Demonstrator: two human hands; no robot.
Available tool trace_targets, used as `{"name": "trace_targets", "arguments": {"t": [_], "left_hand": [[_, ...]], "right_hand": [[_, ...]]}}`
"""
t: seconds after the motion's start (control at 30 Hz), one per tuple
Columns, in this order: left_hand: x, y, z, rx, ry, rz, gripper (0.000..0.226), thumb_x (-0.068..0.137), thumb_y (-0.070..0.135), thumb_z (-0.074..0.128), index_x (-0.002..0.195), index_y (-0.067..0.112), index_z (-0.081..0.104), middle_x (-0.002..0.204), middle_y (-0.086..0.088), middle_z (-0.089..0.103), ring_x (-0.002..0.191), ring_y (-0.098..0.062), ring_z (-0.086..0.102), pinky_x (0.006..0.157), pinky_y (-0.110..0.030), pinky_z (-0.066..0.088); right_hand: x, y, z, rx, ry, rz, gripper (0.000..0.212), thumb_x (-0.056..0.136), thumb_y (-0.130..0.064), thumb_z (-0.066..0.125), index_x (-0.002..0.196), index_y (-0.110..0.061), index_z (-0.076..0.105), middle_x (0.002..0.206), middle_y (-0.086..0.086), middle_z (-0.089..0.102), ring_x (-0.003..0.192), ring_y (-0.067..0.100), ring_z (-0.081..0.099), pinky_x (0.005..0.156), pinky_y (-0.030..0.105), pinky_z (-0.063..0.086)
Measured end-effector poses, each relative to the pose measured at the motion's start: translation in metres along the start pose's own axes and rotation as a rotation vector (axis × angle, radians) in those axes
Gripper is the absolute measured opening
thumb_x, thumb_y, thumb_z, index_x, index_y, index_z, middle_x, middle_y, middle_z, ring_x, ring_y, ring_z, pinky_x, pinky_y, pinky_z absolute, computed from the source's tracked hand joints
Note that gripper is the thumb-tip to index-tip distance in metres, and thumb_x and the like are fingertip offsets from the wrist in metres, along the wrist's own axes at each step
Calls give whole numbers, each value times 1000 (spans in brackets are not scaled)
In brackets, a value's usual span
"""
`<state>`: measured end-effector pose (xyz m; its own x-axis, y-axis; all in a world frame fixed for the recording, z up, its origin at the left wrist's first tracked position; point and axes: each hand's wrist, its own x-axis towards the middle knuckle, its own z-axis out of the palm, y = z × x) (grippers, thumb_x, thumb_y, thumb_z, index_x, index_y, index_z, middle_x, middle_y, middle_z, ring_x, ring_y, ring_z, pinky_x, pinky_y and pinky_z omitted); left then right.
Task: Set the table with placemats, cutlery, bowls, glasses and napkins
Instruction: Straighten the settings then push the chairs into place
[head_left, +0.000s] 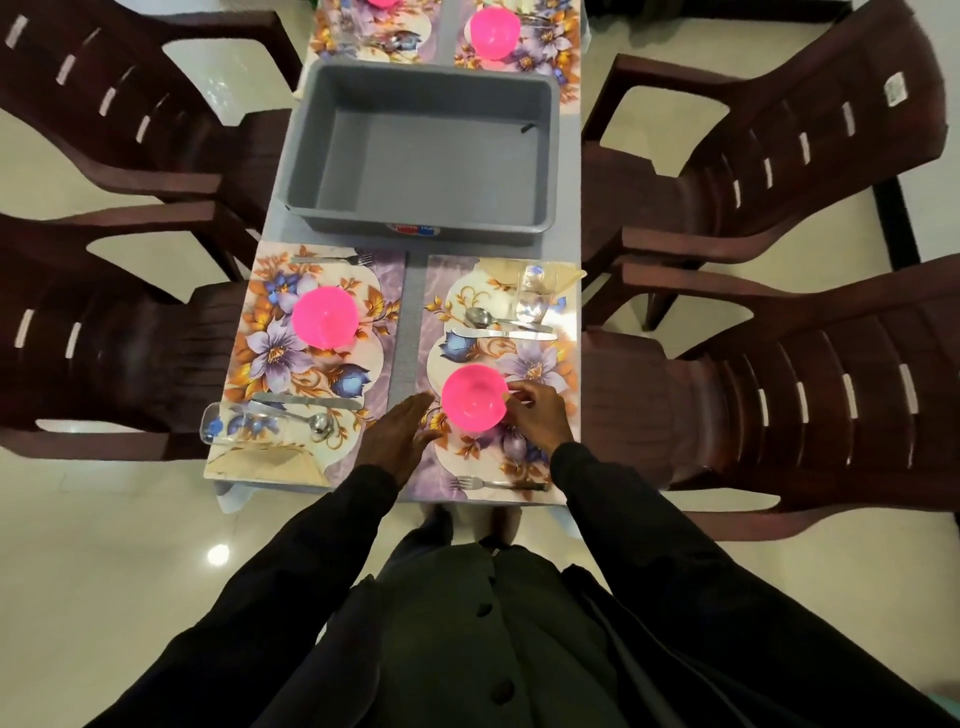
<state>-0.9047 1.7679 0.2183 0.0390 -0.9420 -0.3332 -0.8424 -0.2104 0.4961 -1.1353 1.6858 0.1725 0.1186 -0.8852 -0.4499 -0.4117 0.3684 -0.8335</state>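
The table (408, 322) runs away from me with dark chairs (779, 171) down both sides. The grey tub (306, 156) in its middle looks emptied, bar one small dark bit I cannot make out; I take that to mean nearly everything is already laid.

The far mats (545, 52) each carry a far bowl (493, 31), and there is some far cutlery (402, 39) on the left one; the top edge cuts them off, so I cannot say whether glasses and napkins are there.

The left mat (384, 291) looks finished: left bowl (324, 317) in the middle; left glass (223, 423) and left napkin (270, 460) at the near corner; left knife (306, 401) and left spoon (317, 422) beside them; left fork (332, 258) along the far edge.

The right mat (540, 358) has its right glass (532, 296) on the right napkin (563, 273) at the far corner, right spoon (488, 318) and right knife (504, 334) just this side of it, and right fork (493, 484) along the near edge. What seems left is settling the right bowl (475, 397), which sits on this mat between my hands.

My right hand (535, 410) is curled at that bowl's right rim, thumb and forefinger pinching it. My left hand (400, 436) is flat, fingers straight and together, holding nothing, just beside the bowl's left side; whether it touches I cannot tell.
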Motion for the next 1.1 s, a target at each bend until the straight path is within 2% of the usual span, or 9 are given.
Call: {"name": "trace_targets", "arguments": {"t": [0.07, 0.17, 0.27, 0.37, 0.47, 0.67, 0.83, 1.0, 1.1], "left_hand": [[8, -2, -4, 4, -6, -4, 57, 97, 36, 66, 149, 18, 49, 152, -6, 52, 139, -28, 51, 111, -43, 43], [21, -7, -12, -43, 26, 8, 54, 98, 38, 65, 147, 19, 53, 151, -6, 54, 136, -27, 53, 109, -40, 45], [42, -11, -24, -76, 59, 28, 51, 101, 39, 60, 146, 17, 54, 150, -6, 54, 136, -27, 53, 110, -40, 43], [71, -10, -34, -35, 23, 106, 50, 104, 41, 52, 149, 20, 50, 151, -5, 53, 137, -27, 52, 110, -38, 43], [103, -4, -41, 63, -100, 186, 60, 104, 52, 38, 156, 21, 39, 159, -3, 43, 146, -23, 40, 115, -38, 36], [139, 1, -35, 194, -353, 286, 88, 94, 76, 12, 163, 21, 12, 169, -3, 14, 157, -20, 12, 126, -39, 13], [144, -9, -26, 156, -424, 317, 111, 81, 89, -7, 163, 17, 16, 170, -4, 11, 157, -17, 9, 126, -34, 4], [139, -10, -22, 114, -425, 305, 112, 80, 89, -6, 163, 18, 16, 170, -3, 13, 157, -15, 9, 127, -33, 4], [136, -12, -21, 97, -418, 302, 108, 83, 87, -5, 163, 18, 19, 169, -3, 16, 157, -15, 10, 126, -32, 3]], "right_hand": [[2, -1, 2, 18, -9, 4, 22, 93, -17, 69, 114, -10, 75, 103, 1, 76, 94, 15, 70, 82, 26, 55], [7, 0, -2, 88, -15, 27, 16, 95, -21, 70, 107, -13, 77, 98, -1, 76, 93, 18, 71, 84, 35, 60], [24, 5, -17, -124, 199, -60, 14, 96, -15, 66, 104, -10, 76, 100, 4, 75, 91, 18, 70, 86, 35, 58], [45, 6, -30, -415, 318, -252, 23, 93, 2, 60, 112, -3, 72, 113, 16, 71, 104, 32, 66, 93, 44, 55], [67, 10, -34, -753, 182, -417, 46, 84, 9, 62, 128, -4, 62, 130, 17, 62, 122, 34, 56, 102, 46, 51], [78, 22, -30, -885, 58, -510, 64, 81, 5, 72, 140, 5, 49, 140, 25, 53, 131, 41, 51, 108, 49, 46], [70, 25, -33, -884, -11, -521, 76, 71, -1, 79, 141, 5, 49, 143, 24, 51, 136, 40, 47, 115, 46, 40], [68, 33, -37, -873, -56, -501, 78, 68, -5, 83, 139, 4, 53, 142, 22, 54, 135, 38, 49, 114, 47, 42], [63, 31, -37, -865, -44, -522, 77, 62, 2, 82, 135, 7, 56, 138, 25, 58, 130, 41, 55, 110, 50, 45]]}}
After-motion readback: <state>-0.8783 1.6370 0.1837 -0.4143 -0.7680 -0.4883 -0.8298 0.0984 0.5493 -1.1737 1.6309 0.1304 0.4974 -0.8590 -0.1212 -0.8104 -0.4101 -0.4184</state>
